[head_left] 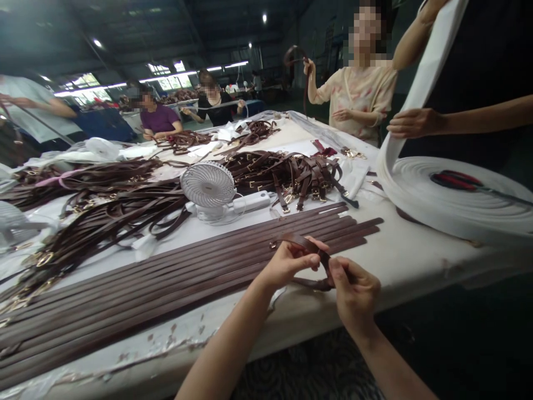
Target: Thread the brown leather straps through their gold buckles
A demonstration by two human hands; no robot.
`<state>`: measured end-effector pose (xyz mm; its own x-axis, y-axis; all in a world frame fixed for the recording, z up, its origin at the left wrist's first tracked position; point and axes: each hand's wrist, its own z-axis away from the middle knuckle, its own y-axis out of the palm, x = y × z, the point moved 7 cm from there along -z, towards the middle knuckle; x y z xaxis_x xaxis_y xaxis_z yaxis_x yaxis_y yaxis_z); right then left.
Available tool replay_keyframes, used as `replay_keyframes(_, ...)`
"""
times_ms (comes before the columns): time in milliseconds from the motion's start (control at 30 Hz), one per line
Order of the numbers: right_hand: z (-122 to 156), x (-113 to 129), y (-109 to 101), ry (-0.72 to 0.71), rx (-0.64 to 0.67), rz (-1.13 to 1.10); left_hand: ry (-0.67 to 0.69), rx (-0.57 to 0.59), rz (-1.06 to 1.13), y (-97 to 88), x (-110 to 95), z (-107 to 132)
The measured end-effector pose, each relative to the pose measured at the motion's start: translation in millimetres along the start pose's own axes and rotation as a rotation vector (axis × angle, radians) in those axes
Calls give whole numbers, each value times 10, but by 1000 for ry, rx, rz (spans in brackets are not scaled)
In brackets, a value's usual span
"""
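A brown leather strap (302, 241) is bent into a loop between my two hands, above the near edge of the table. My left hand (291, 261) closes round the loop's left side, thumb and fingers pinching it. On the right, my right hand (353, 289) grips the strap between thumb and fingers. A small round metal piece shows on the strap by my left knuckles. Just behind my hands, several long flat brown leather strips (166, 272) lie side by side, running to the left. Part of the loop is hidden by my fingers.
A white fan (208, 186) stands beyond the strips, before a pile of buckled brown straps (287, 172). More straps (104, 216) lie left. At right, a co-worker's hand (416, 122) holds white band from a large roll (458, 194). Other people work around the table.
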<state>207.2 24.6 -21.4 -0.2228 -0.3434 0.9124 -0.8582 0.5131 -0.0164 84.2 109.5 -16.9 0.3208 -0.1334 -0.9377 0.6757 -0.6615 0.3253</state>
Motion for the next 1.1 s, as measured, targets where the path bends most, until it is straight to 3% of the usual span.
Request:
replay_keyframes(133,-14,30,45,-34,66,-29,-48,45,1,24,58,-11)
replay_keyframes(467,-144,-31,151,102,226,-191,21,-41,171,34,40,10)
replay_keyframes(800,-181,-14,187,60,159,-13,102,-65,286,231,49,-3)
replay_keyframes(1100,-112,-83,263,51,115,-56,112,-5,201,228,75,17)
